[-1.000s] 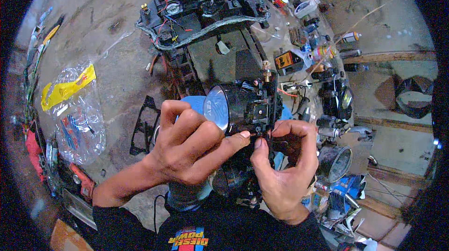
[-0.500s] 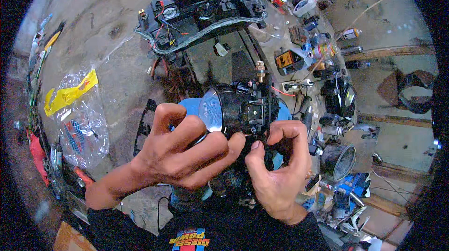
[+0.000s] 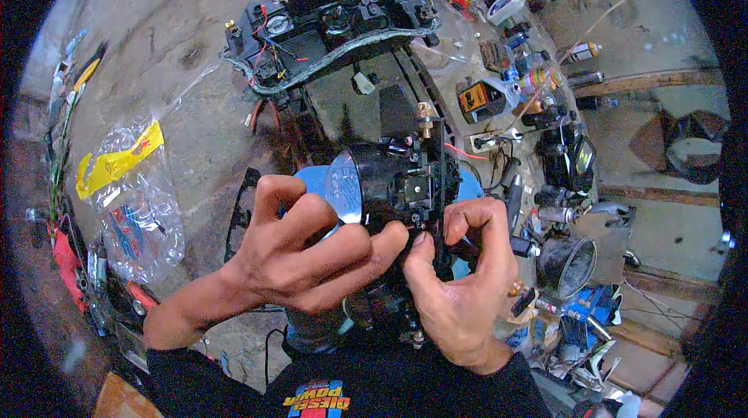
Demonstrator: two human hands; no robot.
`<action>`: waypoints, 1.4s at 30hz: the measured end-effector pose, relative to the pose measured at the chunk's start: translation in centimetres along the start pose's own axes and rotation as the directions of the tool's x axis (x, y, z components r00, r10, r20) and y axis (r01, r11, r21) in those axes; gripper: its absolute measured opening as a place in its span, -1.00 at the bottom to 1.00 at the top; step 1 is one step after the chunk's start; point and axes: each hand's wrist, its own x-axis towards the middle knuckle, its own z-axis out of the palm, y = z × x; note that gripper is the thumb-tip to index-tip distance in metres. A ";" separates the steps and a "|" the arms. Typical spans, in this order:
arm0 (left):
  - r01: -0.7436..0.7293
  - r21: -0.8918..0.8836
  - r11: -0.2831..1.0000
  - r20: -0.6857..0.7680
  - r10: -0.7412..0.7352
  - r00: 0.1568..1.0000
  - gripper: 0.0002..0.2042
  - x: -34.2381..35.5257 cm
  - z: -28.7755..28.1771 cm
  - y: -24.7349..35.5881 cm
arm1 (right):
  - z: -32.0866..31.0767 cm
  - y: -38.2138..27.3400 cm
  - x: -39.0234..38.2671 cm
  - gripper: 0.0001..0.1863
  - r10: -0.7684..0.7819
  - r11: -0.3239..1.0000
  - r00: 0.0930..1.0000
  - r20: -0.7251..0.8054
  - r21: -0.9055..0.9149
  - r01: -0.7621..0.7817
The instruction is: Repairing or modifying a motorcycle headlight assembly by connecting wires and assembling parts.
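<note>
Betw. the knees (image 3: 313, 176), lamp (image 3: 380, 183) sits lens-left. L hand (image 3: 300, 254) half-curled, tip at its lower edge; R hand (image 3: 461, 285) bent as if pinching there, grip contents unclear. Prob. fiddling a small fitting; next calls for steady fingertip alignment.

Black shirt (image 3: 226, 387), red, yellow and blue print (image 3: 317, 400); trousers (image 3: 310, 326) apparently blue.

The head-worn fisheye camera looked down, close above the bare left hand (image 3: 308, 254) and bare right hand (image 3: 467, 293), toward the stained grey floor (image 3: 206, 110).
</note>
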 end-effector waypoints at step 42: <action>0.152 0.147 0.977 0.068 -0.163 0.984 -0.51 1.9 -1.7 1.8 | -0.7 0.1 0.9 -0.66 -0.229 0.967 0.969 -0.095 0.095 0.238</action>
